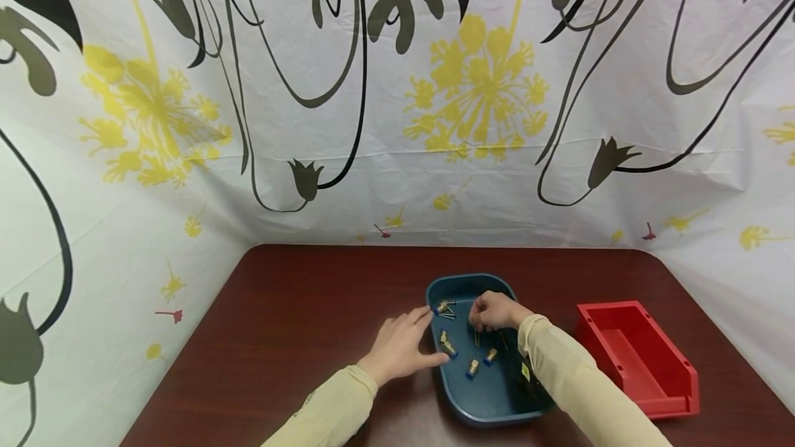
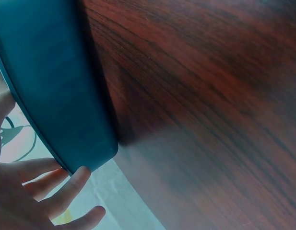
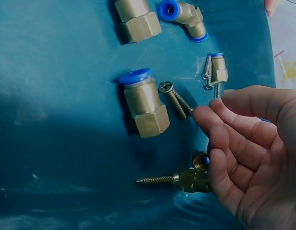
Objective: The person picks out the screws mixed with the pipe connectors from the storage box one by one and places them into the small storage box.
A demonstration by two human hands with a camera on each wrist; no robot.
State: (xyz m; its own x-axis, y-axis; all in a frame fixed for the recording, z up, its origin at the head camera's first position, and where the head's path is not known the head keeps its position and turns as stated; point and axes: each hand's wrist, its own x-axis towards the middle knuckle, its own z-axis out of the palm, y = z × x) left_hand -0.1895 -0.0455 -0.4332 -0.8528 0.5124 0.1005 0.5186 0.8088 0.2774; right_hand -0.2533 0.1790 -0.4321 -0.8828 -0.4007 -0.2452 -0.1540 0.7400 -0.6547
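Note:
A blue tray (image 1: 459,402) stands on the table with brass fittings and screws inside. My left hand (image 1: 404,349), fingers spread, rests at its left rim; in the left wrist view, fingertips (image 2: 79,176) lie against the rim. Inside the tray, my right hand (image 1: 493,310) has its fingers bent over some screws (image 3: 176,103). One fingertip meets a screw's shaft in the right wrist view; whether it is pinched cannot be told. Nearby lies a blue-collared fitting (image 3: 147,110). Below the fingers, another screw (image 3: 155,180) points out from a partly hidden brass fitting (image 3: 192,180).
A red bin (image 1: 661,357) stands right of the tray, beside my right sleeve. An elbow fitting (image 3: 188,17) and a small fitting (image 3: 219,69) with screws lie along the tray's side. Behind the brown table (image 1: 323,309) hangs a patterned cloth (image 1: 397,116).

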